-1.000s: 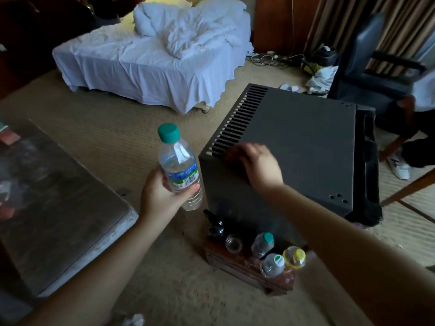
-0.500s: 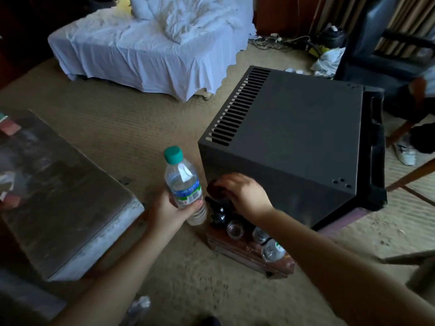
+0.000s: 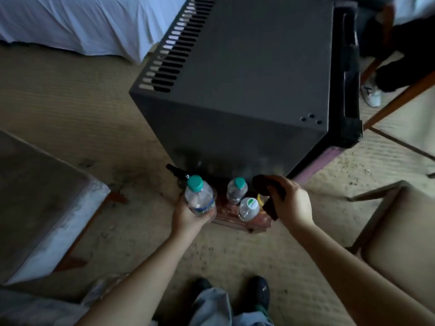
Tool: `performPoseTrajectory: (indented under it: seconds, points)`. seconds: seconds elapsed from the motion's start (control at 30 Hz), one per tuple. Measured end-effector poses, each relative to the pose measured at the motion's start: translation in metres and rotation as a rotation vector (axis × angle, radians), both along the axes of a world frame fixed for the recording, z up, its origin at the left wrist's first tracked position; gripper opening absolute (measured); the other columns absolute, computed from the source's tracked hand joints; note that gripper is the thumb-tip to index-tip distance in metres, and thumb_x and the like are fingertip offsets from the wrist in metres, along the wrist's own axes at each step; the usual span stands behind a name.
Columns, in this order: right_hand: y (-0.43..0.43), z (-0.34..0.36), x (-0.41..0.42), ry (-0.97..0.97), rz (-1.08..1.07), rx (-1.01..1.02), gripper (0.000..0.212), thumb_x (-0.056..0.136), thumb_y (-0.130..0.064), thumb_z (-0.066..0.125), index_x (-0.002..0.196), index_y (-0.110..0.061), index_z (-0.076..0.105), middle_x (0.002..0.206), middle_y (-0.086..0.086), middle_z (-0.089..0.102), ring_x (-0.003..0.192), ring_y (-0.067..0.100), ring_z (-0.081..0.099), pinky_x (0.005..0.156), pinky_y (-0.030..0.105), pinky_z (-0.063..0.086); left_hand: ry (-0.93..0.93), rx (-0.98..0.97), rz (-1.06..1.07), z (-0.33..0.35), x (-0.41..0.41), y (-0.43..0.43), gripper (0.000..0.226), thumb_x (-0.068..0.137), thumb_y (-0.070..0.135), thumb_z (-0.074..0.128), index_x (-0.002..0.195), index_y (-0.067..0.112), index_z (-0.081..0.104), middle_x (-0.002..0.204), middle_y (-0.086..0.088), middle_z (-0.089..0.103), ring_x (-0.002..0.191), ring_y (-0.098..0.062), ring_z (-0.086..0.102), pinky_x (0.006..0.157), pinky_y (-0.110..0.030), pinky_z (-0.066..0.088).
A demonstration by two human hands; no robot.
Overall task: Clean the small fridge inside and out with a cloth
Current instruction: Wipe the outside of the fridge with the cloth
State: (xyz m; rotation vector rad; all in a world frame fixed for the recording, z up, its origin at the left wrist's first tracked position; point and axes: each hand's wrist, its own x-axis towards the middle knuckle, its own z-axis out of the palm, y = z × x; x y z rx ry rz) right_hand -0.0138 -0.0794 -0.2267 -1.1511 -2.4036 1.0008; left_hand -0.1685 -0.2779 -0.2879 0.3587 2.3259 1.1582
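The small dark grey fridge (image 3: pixel 247 74) stands on the carpet, vent slots along its left top edge, its black door on the right side. My right hand (image 3: pixel 292 203) grips a dark cloth (image 3: pixel 268 191) low against the fridge's near side wall. My left hand (image 3: pixel 188 215) holds a clear water bottle with a teal cap (image 3: pixel 199 198) upright over the left end of a wooden tray (image 3: pixel 244 223). The tray sits at the foot of the fridge and carries two more bottles (image 3: pixel 236 190) and a dark bottle at its left.
A low grey table (image 3: pixel 44 196) lies to the left, a beige chair seat (image 3: pixel 400 231) to the right. A bed with white sheets (image 3: pixel 89 22) stands behind. Another person's legs and white shoe (image 3: pixel 372 95) show at upper right. My feet (image 3: pixel 259 290) are below.
My right hand came down from the fridge top to the bottom of its near side, the cloth now showing. My left hand lowered the bottle to the tray. The view tilted down.
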Motion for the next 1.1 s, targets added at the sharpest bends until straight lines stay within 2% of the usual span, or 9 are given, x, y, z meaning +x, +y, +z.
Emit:
performPoseTrajectory:
  seconds: [0.17,0.33,0.4,0.5,0.67,0.77,0.9,1.03,1.1]
  points:
    - [-0.013,-0.017,0.020,0.105,-0.091,-0.077,0.027,0.088,-0.013,0.060,0.101,-0.035,0.069,0.084,-0.013,0.071,0.073,0.014,0.068,0.071,0.035,0.056,-0.005,-0.092,0.003,-0.047,0.027,0.021,0.051,0.058,0.033,0.089,0.099,0.021,0.061,0.091,0.007,0.068,0.086,-0.012,0.065,0.067,-0.020,0.044]
    - [-0.007,-0.052,0.041,0.120,-0.216,-0.064,0.024,0.087,-0.012,0.066,0.105,-0.026,0.072,0.085,-0.011,0.070,0.074,0.008,0.066,0.070,0.027,0.053,0.026,-0.035,0.114,-0.086,0.050,0.051,0.039,0.062,0.029,0.089,0.076,0.029,0.052,0.074,0.013,0.062,0.073,-0.012,0.061,0.058,-0.020,0.041]
    - [-0.006,-0.070,0.049,0.108,-0.229,-0.093,0.023,0.087,-0.016,0.066,0.105,-0.030,0.070,0.081,-0.010,0.070,0.071,0.009,0.066,0.069,0.032,0.055,-0.004,0.001,0.121,-0.106,0.054,0.059,0.038,0.065,0.025,0.088,0.082,0.031,0.054,0.080,0.012,0.064,0.078,-0.009,0.062,0.062,-0.016,0.041]
    - [-0.006,-0.096,0.055,0.093,-0.244,-0.133,0.021,0.089,-0.019,0.064,0.105,-0.032,0.068,0.078,-0.009,0.071,0.070,0.011,0.067,0.067,0.037,0.056,-0.023,0.033,0.152,-0.129,0.054,0.064,0.047,0.066,0.021,0.087,0.101,0.020,0.056,0.098,0.003,0.066,0.092,-0.010,0.061,0.073,-0.018,0.041]
    - [-0.024,-0.112,0.055,0.114,-0.248,-0.168,0.024,0.089,-0.016,0.064,0.107,-0.029,0.069,0.085,-0.005,0.072,0.076,0.015,0.068,0.071,0.034,0.056,-0.029,0.026,0.150,-0.155,0.055,0.057,0.064,0.061,0.017,0.090,0.115,0.009,0.056,0.109,-0.001,0.065,0.098,-0.012,0.062,0.070,-0.001,0.041]
    - [-0.025,-0.115,0.060,0.101,-0.244,-0.149,0.024,0.088,-0.015,0.065,0.107,-0.029,0.070,0.087,-0.006,0.071,0.079,0.014,0.068,0.072,0.030,0.054,-0.012,0.013,0.114,-0.162,0.054,0.060,0.064,0.059,0.024,0.091,0.111,0.013,0.056,0.110,-0.002,0.064,0.099,-0.014,0.063,0.077,-0.016,0.047]
    - [-0.020,-0.122,0.071,0.105,-0.242,-0.190,0.025,0.088,-0.026,0.059,0.111,-0.037,0.062,0.079,-0.009,0.071,0.069,0.015,0.068,0.065,0.040,0.057,0.032,0.028,0.127,-0.169,0.055,0.067,0.062,0.057,0.025,0.092,0.107,0.014,0.057,0.107,-0.002,0.066,0.097,-0.015,0.064,0.079,-0.026,0.050]
    - [-0.020,-0.124,0.079,0.077,-0.239,-0.197,0.029,0.090,-0.020,0.061,0.110,-0.040,0.061,0.077,-0.009,0.071,0.066,0.012,0.068,0.063,0.039,0.057,0.031,0.050,0.125,-0.171,0.058,0.066,0.072,0.056,0.027,0.091,0.116,0.014,0.054,0.115,-0.003,0.065,0.106,-0.017,0.063,0.089,-0.039,0.053]
    - [-0.024,-0.121,0.079,0.082,-0.244,-0.197,0.027,0.090,-0.018,0.062,0.108,-0.038,0.065,0.076,-0.009,0.070,0.067,0.011,0.067,0.065,0.040,0.057,0.038,0.048,0.127,-0.165,0.059,0.068,0.082,0.054,0.022,0.093,0.123,0.012,0.049,0.121,-0.005,0.062,0.111,-0.019,0.060,0.094,-0.039,0.051]
